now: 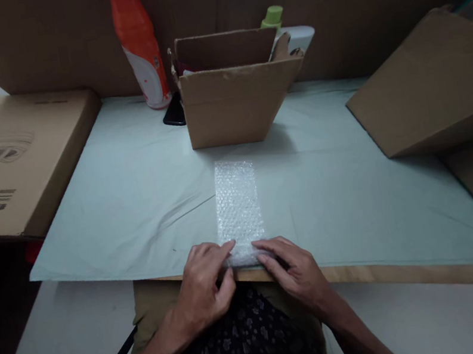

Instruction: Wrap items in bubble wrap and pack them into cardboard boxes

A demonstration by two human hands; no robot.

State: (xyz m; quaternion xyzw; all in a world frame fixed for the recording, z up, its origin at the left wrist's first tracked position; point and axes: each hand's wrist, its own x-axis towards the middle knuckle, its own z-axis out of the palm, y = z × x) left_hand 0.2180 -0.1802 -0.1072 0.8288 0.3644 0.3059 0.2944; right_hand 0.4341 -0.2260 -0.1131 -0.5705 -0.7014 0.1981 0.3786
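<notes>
A narrow strip of clear bubble wrap [237, 201] lies flat on the pale green cloth, running away from me from the table's front edge. Its near end is folded or rolled into a thicker bundle. On the left side of that bundle, my left hand [205, 276] pinches it between thumb and fingers. My right hand [291, 264] grips the bundle's right side the same way, thumb nearest me. Whether anything is wrapped inside, I cannot make out.
Beyond the strip stands an open cardboard box [233, 105]. Behind it are an orange bottle [140, 48], a black phone [174, 112] and a white bottle [298, 38] near a green cap [273, 16]. Cardboard boxes flank the cloth, a flat one [11, 160] left and another [434, 83] right.
</notes>
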